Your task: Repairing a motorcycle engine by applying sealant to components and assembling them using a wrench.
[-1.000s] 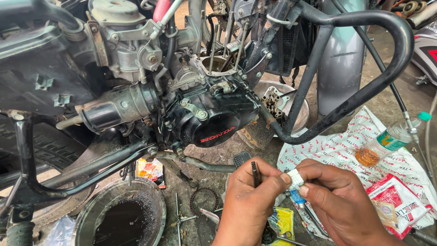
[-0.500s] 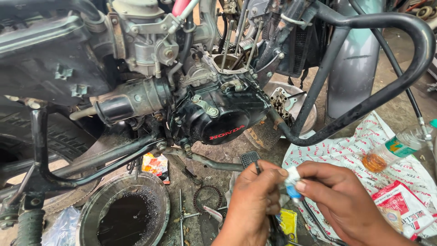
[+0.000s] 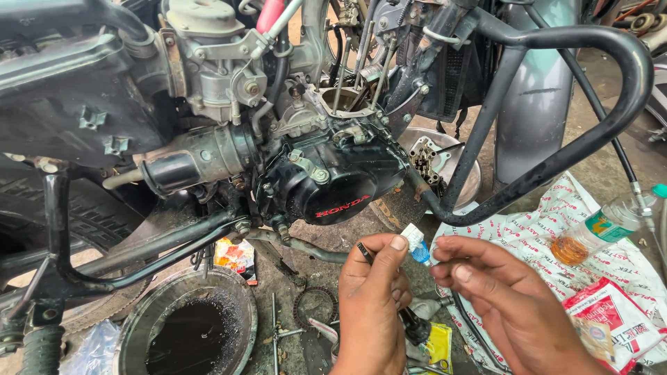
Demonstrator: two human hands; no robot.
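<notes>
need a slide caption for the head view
Left hand and right hand pinch a small tube below a stripped motorcycle engine.

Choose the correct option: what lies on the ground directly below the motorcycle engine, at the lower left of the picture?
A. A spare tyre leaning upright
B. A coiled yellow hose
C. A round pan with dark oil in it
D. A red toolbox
C: a round pan sits flat on the ground under the black engine cover, and dark liquid fills its middle.
</notes>
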